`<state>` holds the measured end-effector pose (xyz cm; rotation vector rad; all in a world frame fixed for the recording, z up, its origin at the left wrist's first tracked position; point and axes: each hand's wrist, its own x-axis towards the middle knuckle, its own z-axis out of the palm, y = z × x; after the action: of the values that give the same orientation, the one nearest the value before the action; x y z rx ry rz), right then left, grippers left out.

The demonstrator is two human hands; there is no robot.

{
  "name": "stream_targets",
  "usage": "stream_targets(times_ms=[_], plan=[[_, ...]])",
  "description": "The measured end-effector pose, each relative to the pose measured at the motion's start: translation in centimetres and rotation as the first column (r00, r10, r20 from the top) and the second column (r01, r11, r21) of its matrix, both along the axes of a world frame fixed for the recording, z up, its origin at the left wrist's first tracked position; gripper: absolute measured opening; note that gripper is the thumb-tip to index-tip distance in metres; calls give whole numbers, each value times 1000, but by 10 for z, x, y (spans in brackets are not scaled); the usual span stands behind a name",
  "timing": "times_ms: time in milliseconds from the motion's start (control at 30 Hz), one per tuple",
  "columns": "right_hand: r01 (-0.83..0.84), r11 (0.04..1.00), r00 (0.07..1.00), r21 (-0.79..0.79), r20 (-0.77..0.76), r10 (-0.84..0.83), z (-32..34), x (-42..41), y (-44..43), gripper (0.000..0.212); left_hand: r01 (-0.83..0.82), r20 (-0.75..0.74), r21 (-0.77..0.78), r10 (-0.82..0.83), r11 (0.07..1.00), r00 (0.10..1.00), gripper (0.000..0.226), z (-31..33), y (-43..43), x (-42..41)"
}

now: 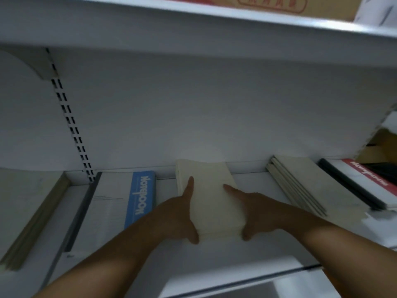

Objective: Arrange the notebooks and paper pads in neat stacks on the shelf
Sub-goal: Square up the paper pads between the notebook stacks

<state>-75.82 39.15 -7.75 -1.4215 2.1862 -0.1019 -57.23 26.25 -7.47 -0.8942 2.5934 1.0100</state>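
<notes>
A thick cream paper pad stack (211, 201) lies on the white shelf (163, 250), its far end against the back wall. My left hand (178, 216) holds its left side, index finger stretched along the top and thumb on the near edge. My right hand (255, 211) holds the right side the same way. Left of the stack lies a white notebook with a blue spine strip (141, 196). To the right lies a stack of grey-white pads (305, 186).
A tan-edged pad stack (34, 222) sits at far left. A red and white notebook with a black spine (365, 186) lies at far right. An upper shelf (193, 29) carries a cardboard box (279, 5). A slotted upright (71, 125) runs down the back wall.
</notes>
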Motion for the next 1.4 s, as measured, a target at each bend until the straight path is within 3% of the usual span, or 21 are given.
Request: stream_targets(times_ms=[67,133,167,233,300,400,467,600,667,800,900,933,1000,1167,1233,1267,1333,1367,1400], plan=[[69,997,973,-41,224,-58,-1,-1,8,130,-24,-44,85,27,996,999,138,0,3,8],[216,970,807,-109,580,-114,0,0,11,117,-80,-139,221,113,972,984,134,-1,2,10],[326,933,698,-156,705,-126,-1,3,9,95,-145,-194,307,212,940,958,127,-3,-1,8],[539,821,552,-187,815,-176,-5,5,-5,44,-309,-247,491,469,815,848,92,-9,-14,-8],[646,743,479,-178,852,-212,-10,7,-21,26,-432,-236,576,648,694,724,58,-8,-25,-22],[706,690,373,-156,911,-175,-15,3,-35,22,-511,-239,595,744,620,624,37,-1,-28,-40],[710,685,360,-162,920,-156,-17,0,-39,24,-529,-248,580,753,619,609,17,1,-26,-47],[652,722,562,-232,787,-255,-30,-4,-43,32,-537,-273,548,744,641,610,19,-9,-22,-51],[651,722,602,-234,738,-304,-42,-6,-44,47,-566,-270,526,756,634,596,30,-9,-27,-54],[676,702,531,-226,810,-250,-39,-8,-41,47,-587,-285,522,775,619,565,39,-7,-28,-56],[669,731,342,-135,929,-142,-34,-16,-38,40,-575,-166,694,873,433,458,36,-2,-29,-54],[661,739,317,-129,941,-119,-33,-19,-38,39,-560,-129,733,887,387,444,33,-1,-29,-54],[646,749,341,-147,933,-111,-29,-24,-39,37,-526,-89,775,886,349,455,29,6,-23,-54],[505,839,443,-204,895,-49,-11,-40,-30,35,-551,-192,724,888,415,417,23,18,-10,-58],[400,884,568,-241,822,-33,13,-41,-10,41,-610,-303,665,902,431,306,22,20,-14,-60],[345,891,691,-297,723,-27,23,-48,3,49,-652,-401,591,874,476,275,22,24,-12,-63],[180,889,928,-421,372,-12,41,-76,37,68,-692,-597,358,724,627,346,21,35,13,-77],[126,887,973,-445,228,-24,49,-96,55,75,-636,-640,273,630,722,440,21,39,31,-88],[107,898,989,-427,137,-52,55,-119,73,81,-514,-639,272,552,813,536,35,41,55,-100]])
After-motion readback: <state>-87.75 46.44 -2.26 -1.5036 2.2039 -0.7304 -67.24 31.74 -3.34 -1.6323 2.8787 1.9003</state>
